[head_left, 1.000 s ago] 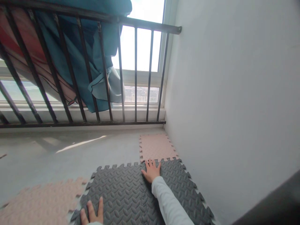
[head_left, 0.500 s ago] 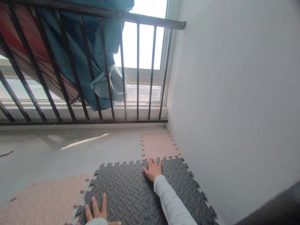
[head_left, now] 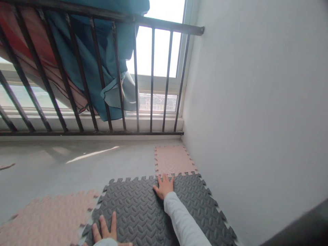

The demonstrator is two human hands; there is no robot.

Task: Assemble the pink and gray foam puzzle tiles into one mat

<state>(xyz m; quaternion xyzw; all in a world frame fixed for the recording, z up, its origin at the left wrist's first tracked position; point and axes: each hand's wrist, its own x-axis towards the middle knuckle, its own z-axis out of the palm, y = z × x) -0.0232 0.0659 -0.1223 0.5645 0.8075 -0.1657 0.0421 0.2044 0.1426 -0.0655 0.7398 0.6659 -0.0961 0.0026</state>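
My right hand lies with fingers spread on the dark grey foam mat, close to where it meets a pink foam mat tile. That pink tile sits in the corner by the wall, along the far edge of the grey mat. My left hand rests with its fingers apart on the left part of the grey mat, partly cut off by the bottom of the view. Another pink foam mat piece lies on the floor to the left, beside the grey mat's toothed edge.
A black metal railing runs in front of the window. Blue and red cloths hang behind its bars. A white wall rises on the right. Pale floor shows between mats and railing, with a thin pinkish strip at far left.
My right hand has slid slightly left along the grey mat near the pink tile. My left hand stays in place. The view has shifted a little.
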